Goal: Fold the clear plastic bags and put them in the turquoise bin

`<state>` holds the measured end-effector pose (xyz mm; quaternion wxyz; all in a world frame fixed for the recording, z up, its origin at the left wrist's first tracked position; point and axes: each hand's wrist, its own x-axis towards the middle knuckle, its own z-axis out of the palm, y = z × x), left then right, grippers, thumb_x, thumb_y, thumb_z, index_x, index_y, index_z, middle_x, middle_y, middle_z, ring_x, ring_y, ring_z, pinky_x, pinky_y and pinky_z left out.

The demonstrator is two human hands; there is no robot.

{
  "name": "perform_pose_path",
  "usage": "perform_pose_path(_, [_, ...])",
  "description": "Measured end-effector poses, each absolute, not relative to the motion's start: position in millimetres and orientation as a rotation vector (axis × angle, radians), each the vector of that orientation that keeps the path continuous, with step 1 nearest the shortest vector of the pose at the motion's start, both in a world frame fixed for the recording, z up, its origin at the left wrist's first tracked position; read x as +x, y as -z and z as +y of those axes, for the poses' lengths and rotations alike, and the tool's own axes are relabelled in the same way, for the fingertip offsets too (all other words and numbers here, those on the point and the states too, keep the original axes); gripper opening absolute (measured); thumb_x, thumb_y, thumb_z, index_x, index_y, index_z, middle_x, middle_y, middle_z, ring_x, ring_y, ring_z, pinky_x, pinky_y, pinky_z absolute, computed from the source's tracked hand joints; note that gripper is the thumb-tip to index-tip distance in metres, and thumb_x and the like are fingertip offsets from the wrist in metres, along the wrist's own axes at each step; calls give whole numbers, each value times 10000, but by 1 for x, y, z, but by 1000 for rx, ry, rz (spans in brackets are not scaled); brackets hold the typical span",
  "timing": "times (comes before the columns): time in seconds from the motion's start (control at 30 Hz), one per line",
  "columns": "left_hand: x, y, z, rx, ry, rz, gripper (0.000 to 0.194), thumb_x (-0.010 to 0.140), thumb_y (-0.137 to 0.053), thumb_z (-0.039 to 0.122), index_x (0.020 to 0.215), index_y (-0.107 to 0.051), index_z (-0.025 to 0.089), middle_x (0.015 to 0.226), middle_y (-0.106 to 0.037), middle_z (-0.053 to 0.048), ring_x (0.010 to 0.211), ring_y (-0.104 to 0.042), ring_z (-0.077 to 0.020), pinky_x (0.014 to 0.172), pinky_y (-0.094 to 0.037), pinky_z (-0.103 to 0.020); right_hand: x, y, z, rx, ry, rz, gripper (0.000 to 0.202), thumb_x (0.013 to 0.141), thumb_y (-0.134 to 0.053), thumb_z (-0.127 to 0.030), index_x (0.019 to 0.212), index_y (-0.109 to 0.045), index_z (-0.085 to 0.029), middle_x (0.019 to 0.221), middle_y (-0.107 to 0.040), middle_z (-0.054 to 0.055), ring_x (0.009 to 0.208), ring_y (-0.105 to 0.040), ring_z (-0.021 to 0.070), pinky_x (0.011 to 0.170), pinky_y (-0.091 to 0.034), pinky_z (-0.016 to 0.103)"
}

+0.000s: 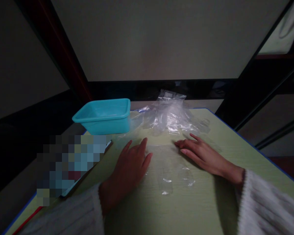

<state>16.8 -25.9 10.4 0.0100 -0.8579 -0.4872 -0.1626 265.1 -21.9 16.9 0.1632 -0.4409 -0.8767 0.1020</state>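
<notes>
A clear disposable plastic glove (pixel 165 169) lies spread on the table, its finger ends pointing towards me. My left hand (pixel 132 163) rests palm down at the glove's left side, fingers apart. On the other side, my right hand (pixel 201 151) is open with fingers stretched out, its fingertips by the glove's upper right edge. Neither hand grips anything. Just beyond both hands sits a crumpled heap of clear plastic (pixel 170 116), with what look like more thin gloves in it.
A turquoise plastic basin (pixel 105 125) stands at the back left, touching the heap's edge. Nearer on the left lies a flat, blurred-out item (pixel 75 166) with a red strip (pixel 26 220) below it. The pale green table (pixel 186 215) has a blue edge; a panel rises behind.
</notes>
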Motion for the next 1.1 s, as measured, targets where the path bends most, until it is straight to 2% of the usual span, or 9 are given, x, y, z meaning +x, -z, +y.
perform_pose_path(0.17, [16, -9, -20, -2679, 481, -1559, 398, 907, -367, 231, 1261, -377, 50, 1056, -669, -130, 1028, -598, -244, 1009, -327, -489, 264, -21, -24, -1216, -263, -2552, 308, 953, -308, -362, 995, -551, -177, 1023, -656, 78, 958, -622, 209, 1036, -250, 519])
perform_pose_path(0.33, [14, -8, -13, -2734, 472, -1560, 383, 918, -303, 217, 1263, -368, 62, 1174, -607, -155, 1139, -529, -236, 1049, -258, -515, 264, -22, -26, -1149, -248, -2598, 325, 956, -295, -365, 943, -564, -182, 936, -658, 66, 899, -631, 196, 1040, -253, 507])
perform_pose_path(0.5, [13, -6, -6, -2805, 442, -1571, 397, 915, -282, 221, 1279, -341, 75, 1282, -525, -162, 1251, -417, -231, 1068, -184, -550, 261, -26, -31, -963, -305, -2640, 305, 950, -322, -354, 867, -568, -194, 851, -667, 43, 815, -640, 178, 1010, -331, 459])
perform_pose_path(0.57, [12, -4, -3, -2842, 429, -1573, 408, 912, -284, 229, 1291, -327, 83, 1321, -488, -157, 1281, -376, -228, 1074, -163, -552, 260, -27, -34, -859, -341, -2642, 299, 949, -323, -346, 867, -568, -195, 864, -672, 50, 847, -636, 180, 992, -365, 440])
perform_pose_path(0.67, [12, -3, -2, -2854, 459, -1588, 425, 908, -276, 234, 1304, -314, 83, 1372, -430, -151, 1304, -337, -230, 1082, -150, -542, 259, -26, -33, -791, -333, -2600, 275, 949, -324, -316, 996, -557, -178, 1007, -662, 87, 992, -597, 195, 958, -410, 428])
perform_pose_path(0.8, [13, -5, -5, -2760, 645, -1612, 420, 911, -256, 239, 1289, -338, 74, 1354, -451, -156, 1287, -365, -222, 1094, -146, -511, 260, -22, -30, -844, -321, -2613, 286, 945, -338, -283, 1132, -515, -159, 1186, -594, 124, 1144, -514, 205, 942, -437, 424])
perform_pose_path(0.97, [11, -9, -9, -2638, 866, -1624, 356, 914, -262, 246, 1183, -440, 97, 1272, -533, -154, 1217, -456, -228, 1083, -191, -502, 259, -24, -29, -810, -315, -2668, 309, 947, -324, -275, 1035, -581, -127, 1104, -631, 141, 1118, -537, 209, 964, -423, 406])
perform_pose_path(1.1, [10, -12, -10, -2616, 916, -1646, 305, 911, -288, 231, 1125, -472, 115, 1179, -603, -130, 1137, -525, -223, 1073, -214, -497, 257, -30, -35, -754, -285, -2675, 313, 940, -331, -278, 985, -607, -136, 1021, -660, 127, 1035, -587, 217, 941, -441, 414])
